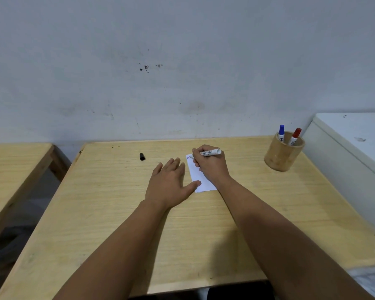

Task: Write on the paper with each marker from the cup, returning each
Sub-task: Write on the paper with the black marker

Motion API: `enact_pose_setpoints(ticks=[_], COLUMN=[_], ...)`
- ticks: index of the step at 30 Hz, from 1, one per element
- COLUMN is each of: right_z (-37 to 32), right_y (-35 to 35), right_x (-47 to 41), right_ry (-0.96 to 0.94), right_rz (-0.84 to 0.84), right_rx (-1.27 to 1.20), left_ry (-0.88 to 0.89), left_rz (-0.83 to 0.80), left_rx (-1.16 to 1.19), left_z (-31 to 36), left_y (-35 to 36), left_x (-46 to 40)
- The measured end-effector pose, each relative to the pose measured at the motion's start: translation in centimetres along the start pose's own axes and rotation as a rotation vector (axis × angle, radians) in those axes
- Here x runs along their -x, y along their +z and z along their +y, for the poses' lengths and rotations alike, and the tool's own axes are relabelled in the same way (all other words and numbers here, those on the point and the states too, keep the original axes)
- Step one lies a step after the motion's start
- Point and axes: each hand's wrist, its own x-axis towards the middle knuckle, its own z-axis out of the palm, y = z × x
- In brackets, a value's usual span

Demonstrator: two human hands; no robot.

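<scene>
A small white paper (197,174) lies on the wooden table (117,213), with short red and blue marks near its top left corner. My right hand (211,164) grips a white uncapped marker (210,152), its tip touching the paper's top left corner. My left hand (168,182) rests flat beside the paper, fingers spread, thumb pressing the paper's lower left edge. A black marker cap (142,156) lies on the table to the left. At the back right, a bamboo cup (283,155) holds a blue-capped marker (281,132) and a red-capped marker (294,136).
A second wooden table (15,165) stands to the left across a gap. A white cabinet or appliance (355,148) adjoins the table's right edge. A stained grey wall (182,72) rises right behind the table.
</scene>
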Motion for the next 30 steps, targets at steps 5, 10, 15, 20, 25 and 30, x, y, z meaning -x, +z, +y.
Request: enact_pose_setpoints(ticks=[5,10,15,20,25,30], right_z=[0.1,-0.4,-2.4,-5.9,-7.3,-6.7], right_y=[0.1,-0.1,-0.9,-3.6,-5.9,-7.2], right_x=[-0.2,0.1,-0.1,-0.4,-0.9,-0.5], right_ry=[0.034,0.048,0.052,0.050,0.139,0.120], right_rz=[0.001,0.012,0.094,0.151,0.151,0.158], right_rx=[-0.015,-0.112,-0.267,-0.409,-0.525,-0.492], left_ry=[0.000,0.004,-0.001,0.004,-0.135,-0.433], left_rz=[0.003,-0.002,-0.010,0.070,0.375,0.205], left_rx=[0.014,0.014,0.020,0.046,-0.019,-0.136], left_z=[0.1,0.0,-0.1,0.2,-1.7,-5.5], left_y=[0.0,-0.1,0.0,-0.3,-2.1,-5.2], left_x=[0.0,0.1,0.0,-0.1,-1.8,-3.1])
